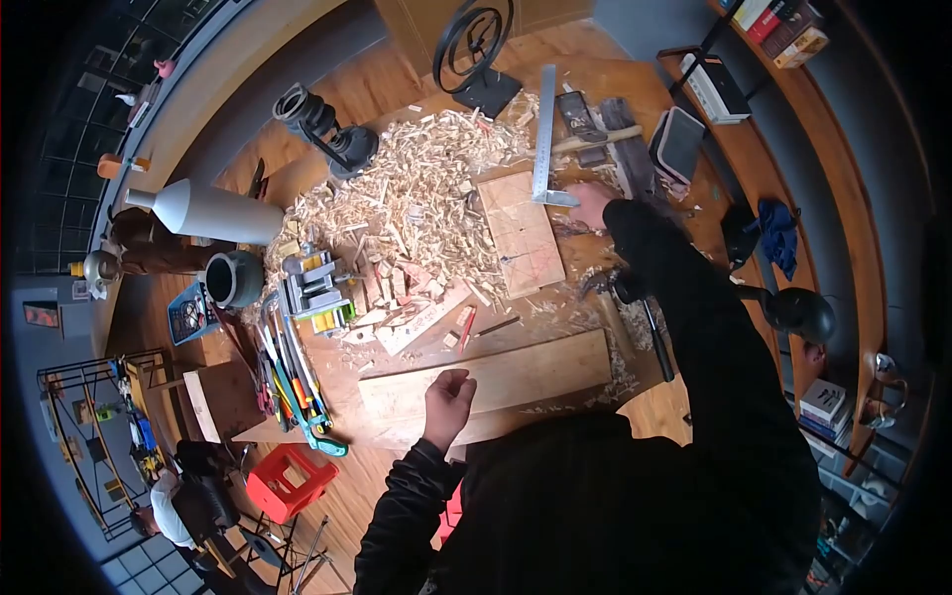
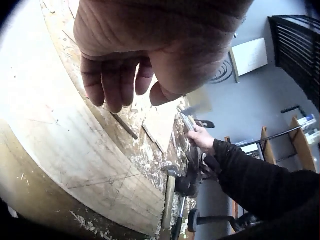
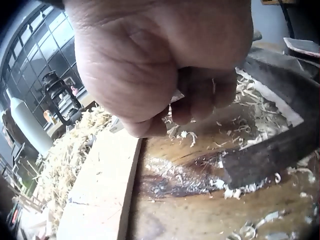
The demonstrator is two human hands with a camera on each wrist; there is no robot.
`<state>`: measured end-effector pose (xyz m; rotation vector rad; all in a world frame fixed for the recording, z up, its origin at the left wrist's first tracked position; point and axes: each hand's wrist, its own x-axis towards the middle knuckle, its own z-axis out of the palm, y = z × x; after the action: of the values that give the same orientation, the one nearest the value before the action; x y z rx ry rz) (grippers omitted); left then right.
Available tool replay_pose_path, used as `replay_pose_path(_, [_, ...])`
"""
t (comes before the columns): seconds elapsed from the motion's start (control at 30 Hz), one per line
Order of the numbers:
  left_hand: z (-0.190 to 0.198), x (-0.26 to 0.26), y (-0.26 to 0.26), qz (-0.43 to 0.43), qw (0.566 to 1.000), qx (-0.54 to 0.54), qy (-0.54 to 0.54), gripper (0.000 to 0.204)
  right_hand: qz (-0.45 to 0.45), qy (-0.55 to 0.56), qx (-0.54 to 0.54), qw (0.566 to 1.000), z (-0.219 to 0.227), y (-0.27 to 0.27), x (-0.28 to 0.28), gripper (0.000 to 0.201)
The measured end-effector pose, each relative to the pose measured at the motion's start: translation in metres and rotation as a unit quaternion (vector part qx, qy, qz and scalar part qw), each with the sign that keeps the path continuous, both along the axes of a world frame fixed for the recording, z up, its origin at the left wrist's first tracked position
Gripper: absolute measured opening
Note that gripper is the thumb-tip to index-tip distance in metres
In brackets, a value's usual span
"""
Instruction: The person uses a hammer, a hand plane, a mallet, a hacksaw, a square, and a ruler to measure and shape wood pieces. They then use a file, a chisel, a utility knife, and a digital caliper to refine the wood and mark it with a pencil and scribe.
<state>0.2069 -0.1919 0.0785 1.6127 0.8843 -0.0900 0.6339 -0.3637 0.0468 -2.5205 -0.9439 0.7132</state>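
Grey metal square (image 1: 544, 139), its blade reaching toward the far side of the surface (image 3: 200, 207) and its short stock at the far right corner of the smaller board (image 1: 521, 236). Right hand (image 1: 591, 205): fingers curled round the stock, pinching it. Left hand (image 1: 449, 402): over the long board (image 1: 545, 372), fingers loosely bent, nothing seen between them; whether it touches the wood, cannot tell. Handling, as judged: keep the grip on the stock, let the blade stay level, and brush chips off any edge it is to bear against, since a trapped curl would tilt it. Edges: shavings (image 1: 426, 178) crowd the smaller board's left side; the long board lies near the surface's front edge, red pencil (image 1: 468, 327) just beyond it. Open room: a strip right of the smaller board, lightly littered, bounded by a dark flat piece (image 3: 270, 150). Hammer (image 1: 617, 322) nearer the body, worth minding when the right sleeve (image 1: 684, 278) draws back.
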Motion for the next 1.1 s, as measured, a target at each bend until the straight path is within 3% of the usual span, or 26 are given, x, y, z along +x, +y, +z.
replay_pose_path(0.3, [0.003,-0.013,-0.003,0.026,1.0,0.01,0.008,0.021,0.095,-0.084,-0.029,0.991,-0.024,0.002,0.016,0.024])
replay_pose_path(0.4, [-0.001,-0.016,-0.004,0.028,1.0,0.005,0.005,0.022,0.056,-0.07,-0.088,0.992,-0.011,0.005,0.01,0.03])
replay_pose_path(0.47, [0.0,-0.015,-0.005,0.028,1.0,0.006,0.01,0.022,0.014,-0.133,-0.103,0.986,-0.009,0.005,0.007,0.03])
replay_pose_path(0.6, [0.0,-0.013,-0.007,0.024,1.0,0.012,0.005,0.023,0.023,-0.125,-0.05,0.991,-0.03,-0.003,0.008,0.032])
replay_pose_path(0.7, [0.002,-0.013,-0.009,0.024,1.0,0.017,0.007,0.023,0.033,-0.114,-0.045,0.992,-0.016,-0.001,-0.012,0.032])
replay_pose_path(0.77, [0.003,-0.014,-0.01,0.025,1.0,0.014,0.012,0.024,0.02,-0.151,-0.063,0.986,-0.02,0.002,-0.02,0.036])
replay_pose_path(0.9, [0.003,-0.016,-0.011,0.024,1.0,0.013,0.01,0.024,-0.004,-0.114,-0.121,0.986,-0.012,0.003,-0.018,0.04])
replay_pose_path(1.1, [0.001,-0.018,-0.015,0.034,0.999,0.004,0.011,0.024,-0.008,-0.203,-0.094,0.975,-0.023,-0.008,-0.015,0.038])
